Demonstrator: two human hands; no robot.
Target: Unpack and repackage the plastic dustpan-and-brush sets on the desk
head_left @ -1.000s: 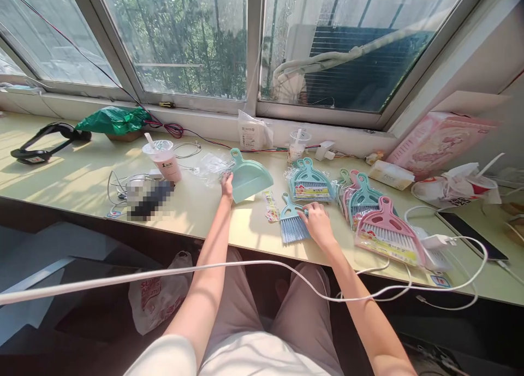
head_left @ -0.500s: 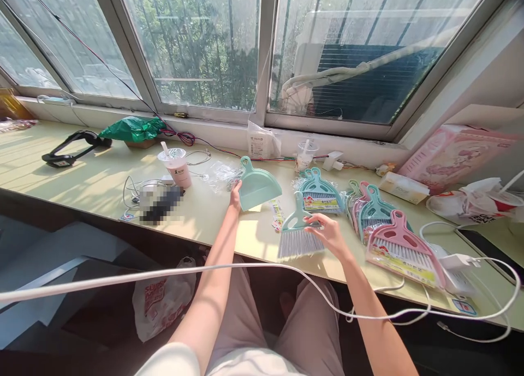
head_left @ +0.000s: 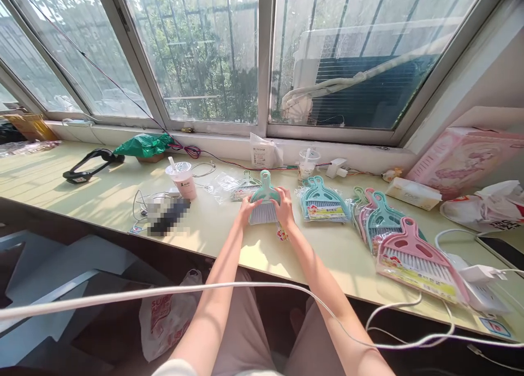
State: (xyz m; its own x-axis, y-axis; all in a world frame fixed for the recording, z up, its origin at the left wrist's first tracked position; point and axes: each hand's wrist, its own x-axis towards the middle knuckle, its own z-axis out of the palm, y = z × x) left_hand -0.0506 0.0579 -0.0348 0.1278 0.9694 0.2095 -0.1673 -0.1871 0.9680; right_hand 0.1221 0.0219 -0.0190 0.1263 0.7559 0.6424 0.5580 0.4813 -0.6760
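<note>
Both sides of a green brush (head_left: 264,207) over the bench (head_left: 204,226), 12 o'clock, are being clamped by L hand (head_left: 245,210) & R hand (head_left: 284,206), prob. for steadiness; pink set w/ wrapper (head_left: 420,261) is resting at 2 o'clock.

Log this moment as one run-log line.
left hand: gripping green brush set | right hand: gripping its other side | rightward: packaged teal set | leftward: drink cup

Bright daylight through windows (head_left: 204,54); shadow bands on desk (head_left: 213,237), dark below. Wide-angle stretch at edges; one pixelated patch (head_left: 166,215).
</note>
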